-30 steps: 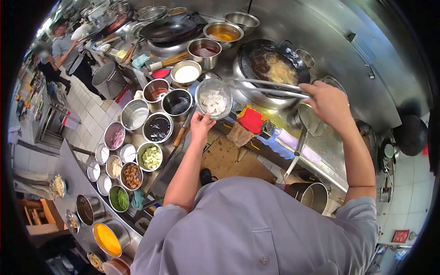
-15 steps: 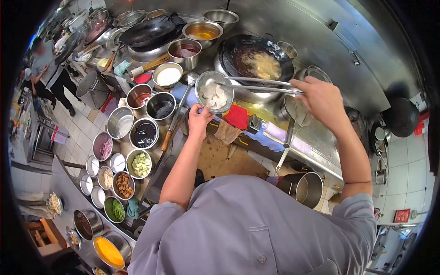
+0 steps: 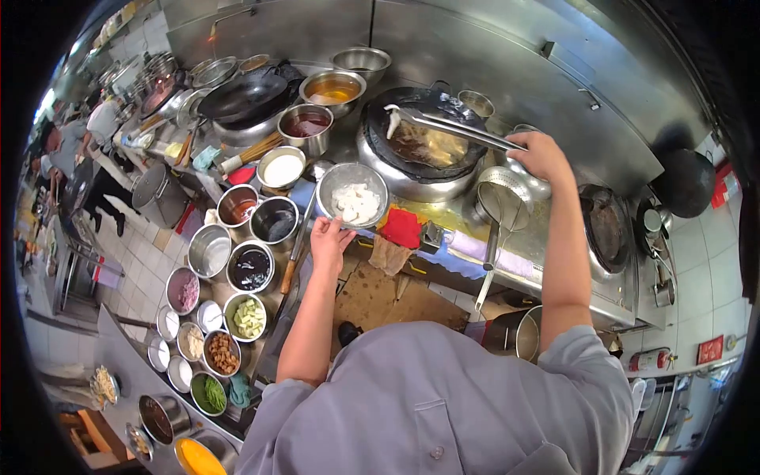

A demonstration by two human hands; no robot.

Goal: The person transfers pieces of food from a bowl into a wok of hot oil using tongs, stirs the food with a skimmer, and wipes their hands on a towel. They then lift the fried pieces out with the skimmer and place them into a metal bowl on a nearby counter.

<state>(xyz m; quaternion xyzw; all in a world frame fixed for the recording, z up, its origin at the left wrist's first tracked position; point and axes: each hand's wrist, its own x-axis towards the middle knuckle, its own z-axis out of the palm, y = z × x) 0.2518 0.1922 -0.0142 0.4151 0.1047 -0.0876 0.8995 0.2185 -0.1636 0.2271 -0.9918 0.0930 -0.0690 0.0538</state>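
My left hand grips the near rim of a metal bowl. In that bowl lie several pale, white-coated pieces. My right hand is closed round the handle end of long metal tongs, which reach leftward across a black wok. From the tongs' far tips hangs one white-coated piece, over the wok's left side. Dark oil in the wok bubbles around a golden frying mass, partly behind the tongs.
Left of the bowl stand several metal pots of ingredients, among them dark sauce and cut green vegetables. A wire strainer rests right of the wok. A red cloth lies at the counter edge. Another person stands far left.
My right hand has swung the tongs from the bowl up over the wok, with a white-coated piece at their tips. The left hand still holds the bowl. The camera view has shifted.
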